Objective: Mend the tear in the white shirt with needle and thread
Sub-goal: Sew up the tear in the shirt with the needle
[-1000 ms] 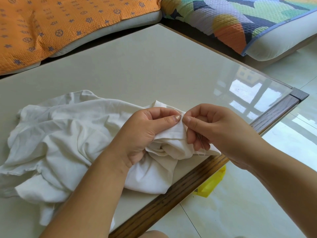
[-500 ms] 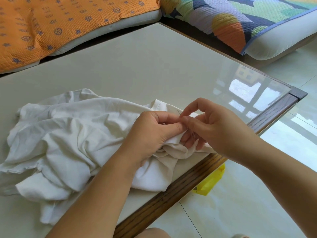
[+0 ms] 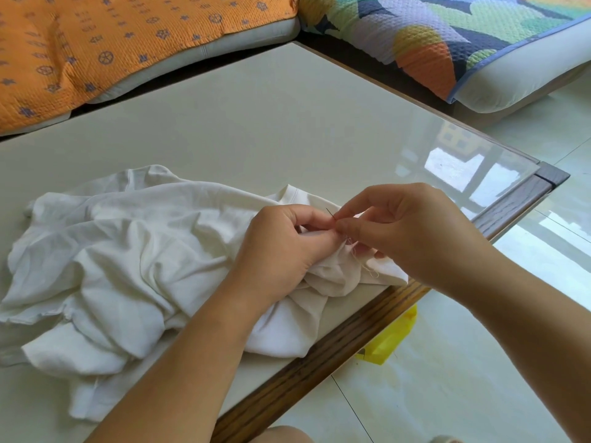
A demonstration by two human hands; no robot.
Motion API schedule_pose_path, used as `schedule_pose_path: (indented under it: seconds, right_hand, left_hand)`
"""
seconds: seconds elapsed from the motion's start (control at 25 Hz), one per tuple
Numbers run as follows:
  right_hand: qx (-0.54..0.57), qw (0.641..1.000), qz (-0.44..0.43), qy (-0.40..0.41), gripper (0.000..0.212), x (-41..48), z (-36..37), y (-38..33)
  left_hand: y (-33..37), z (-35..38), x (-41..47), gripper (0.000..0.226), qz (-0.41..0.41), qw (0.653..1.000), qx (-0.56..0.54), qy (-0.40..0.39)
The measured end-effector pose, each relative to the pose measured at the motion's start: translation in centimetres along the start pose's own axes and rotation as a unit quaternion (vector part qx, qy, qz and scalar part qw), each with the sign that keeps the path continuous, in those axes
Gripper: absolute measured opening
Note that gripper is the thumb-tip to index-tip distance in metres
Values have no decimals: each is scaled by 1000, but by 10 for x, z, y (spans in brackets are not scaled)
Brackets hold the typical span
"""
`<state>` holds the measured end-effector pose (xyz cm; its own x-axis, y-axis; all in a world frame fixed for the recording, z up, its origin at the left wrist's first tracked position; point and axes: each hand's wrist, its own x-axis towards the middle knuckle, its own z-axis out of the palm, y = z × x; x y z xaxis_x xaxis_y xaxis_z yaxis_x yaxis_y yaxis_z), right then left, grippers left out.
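a crumpled white shirt (image 3: 128, 266) lies on a pale glass-topped table (image 3: 256, 123), bunched toward its wooden front edge. the left hand (image 3: 281, 251) is closed around a gathered fold of the shirt. the right hand (image 3: 412, 231) touches it, thumb and forefinger pinched on a thin dark needle (image 3: 330, 214) whose tip points up and away. loose thread (image 3: 364, 266) dangles beneath.

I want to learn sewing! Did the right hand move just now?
Yes. The right hand slid left along the table's wooden edge and now pinches the needle.
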<state>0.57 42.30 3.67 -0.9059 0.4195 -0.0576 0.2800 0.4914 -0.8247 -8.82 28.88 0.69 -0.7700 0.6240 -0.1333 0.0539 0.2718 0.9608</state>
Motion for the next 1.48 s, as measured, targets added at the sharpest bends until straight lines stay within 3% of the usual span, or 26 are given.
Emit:
schedule_pose_path:
  seconds: [0.2,0.28,0.32,0.4,0.48,0.56,0.64,0.76,0.92,1.16,1.24,1.36,1.48]
  right_hand:
    - [-168,985,-35,35,9,-1,8,-2]
    - [-150,986,-28,69,11,4,8,-1]
    - [-87,992,-12,93,12,9,5,1]
    - [142,984,41,104,14,16,-3,-1]
    - [400,910,80,71,13,19,-11,-4]
    - [508,855,84,68,12,21,-18,-5]
    - [529,841,59,93,13,23,-20,-5]
    - [456,877,7,155,14,25,-20,-1]
    - [276,931,-53,232,15,24,-19,7]
    - [98,947,-108,284,6,24,-17,13]
    - [55,962,-89,251,7,22,-15,12]
    - [-49,992,-55,99,9,17,-8,13]
    - [-119,990,-69,11,8,8,3,14]
  left_hand:
    - [1,2,-2,7,-12,1000,-10,-13]
    - [4,0,-1,10,-55,997,-48,-38]
    - [4,-1,0,12,-71,995,-58,-46]
    - [5,-3,0,14,-91,992,-72,-54]
    - [6,-5,1,15,-100,990,-84,-59]
    - [8,-6,0,14,-102,988,-95,-66]
    - [9,-7,0,14,-106,987,-100,-73]
    - [11,-9,-1,13,-114,985,-99,-84]
    - [13,-12,-2,12,-127,984,-78,-96]
    - [14,-15,-2,12,-134,982,-55,-118]
    - [12,-16,-1,14,-129,983,-52,-117]
    - [12,-18,0,15,-128,982,-78,-117]
    - [12,-21,2,17,-117,979,-123,-112]
